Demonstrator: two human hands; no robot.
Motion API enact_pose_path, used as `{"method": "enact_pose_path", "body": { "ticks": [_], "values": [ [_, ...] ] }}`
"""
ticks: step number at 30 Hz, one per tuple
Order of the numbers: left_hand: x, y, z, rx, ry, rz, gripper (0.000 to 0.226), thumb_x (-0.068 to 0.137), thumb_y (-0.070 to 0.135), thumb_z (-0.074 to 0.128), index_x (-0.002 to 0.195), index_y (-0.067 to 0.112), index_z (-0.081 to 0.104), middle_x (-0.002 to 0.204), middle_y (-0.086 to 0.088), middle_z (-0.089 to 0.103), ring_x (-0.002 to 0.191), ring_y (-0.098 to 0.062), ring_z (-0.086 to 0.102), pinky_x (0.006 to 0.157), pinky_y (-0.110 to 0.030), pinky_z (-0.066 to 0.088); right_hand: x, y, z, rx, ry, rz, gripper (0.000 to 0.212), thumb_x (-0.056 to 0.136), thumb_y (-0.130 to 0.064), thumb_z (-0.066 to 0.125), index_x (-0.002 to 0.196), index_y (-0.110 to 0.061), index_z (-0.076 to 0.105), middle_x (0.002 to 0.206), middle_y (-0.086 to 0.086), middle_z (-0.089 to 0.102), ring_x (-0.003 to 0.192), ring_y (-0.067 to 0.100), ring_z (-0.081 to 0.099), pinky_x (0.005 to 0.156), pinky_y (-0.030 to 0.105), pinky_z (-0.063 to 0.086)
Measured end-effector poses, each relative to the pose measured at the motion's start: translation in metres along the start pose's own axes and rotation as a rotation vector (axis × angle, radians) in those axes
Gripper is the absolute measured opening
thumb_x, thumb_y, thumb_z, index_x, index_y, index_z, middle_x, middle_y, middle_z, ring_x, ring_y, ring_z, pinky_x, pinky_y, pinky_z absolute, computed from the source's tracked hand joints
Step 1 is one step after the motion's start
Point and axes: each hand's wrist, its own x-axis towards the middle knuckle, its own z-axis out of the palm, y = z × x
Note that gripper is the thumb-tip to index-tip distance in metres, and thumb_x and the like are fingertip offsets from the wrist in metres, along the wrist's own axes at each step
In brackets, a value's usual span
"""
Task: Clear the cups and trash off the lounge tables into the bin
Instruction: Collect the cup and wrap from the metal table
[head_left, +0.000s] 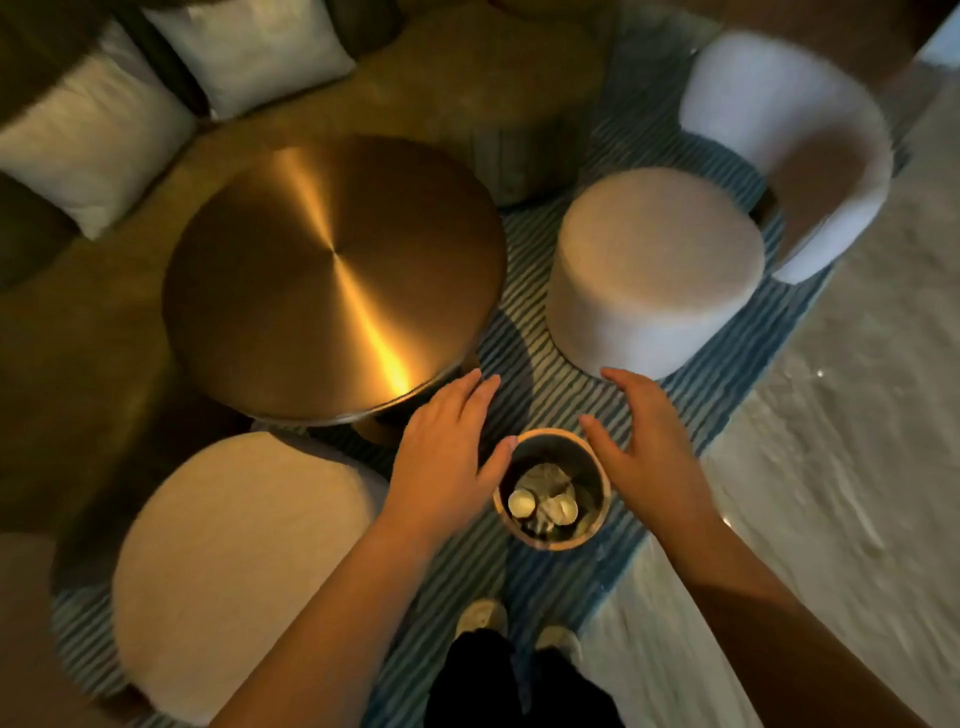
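Note:
A small round bin (592, 470) stands on the striped rug between my hands, seen from above. Inside it lie pale cups and crumpled trash (543, 501). My left hand (447, 452) hovers at the bin's left rim with fingers straight, the thumb at the rim's edge. My right hand (644, 441) is spread at the bin's right side, fingers relaxed and holding nothing. The round brass lounge table (332, 275) to the upper left has nothing on its top.
A pale round pouf (654, 270) stands to the upper right, another pouf (244, 566) at lower left. A white curved armchair (800, 135) is at the far right, cushions (254, 47) on a sofa at top left. My feet (519, 623) are below the bin.

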Motion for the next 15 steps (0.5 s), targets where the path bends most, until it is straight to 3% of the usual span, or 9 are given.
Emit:
{"method": "enact_pose_path", "body": {
  "ticks": [8,15],
  "values": [
    [-0.095,0.05,-0.16,0.307,0.326,-0.264,0.07,0.086,0.06,0.032,0.145,0.022,0.029,0.153,-0.004,0.024,0.141,-0.022,0.019,0.11,-0.044,0.02,-0.014,-0.17,-0.082,-0.009,-0.043,-0.466,0.064,0.086,-0.035,0.063,0.14,-0.01,0.038,0.141,0.007,0.041,0.132,0.02,0.036,0.11,0.032,0.029],
    [-0.247,0.055,-0.233,0.412,0.487,-0.644,0.072,0.086,0.067,0.018,0.148,0.031,0.009,0.157,0.003,0.006,0.143,-0.016,0.002,0.114,-0.04,0.007,-0.084,-0.271,-0.059,0.128,-0.174,-0.753,0.064,0.085,-0.043,0.06,0.14,-0.02,0.037,0.142,-0.001,0.039,0.131,0.013,0.033,0.101,0.023,0.024]
  ]
}}
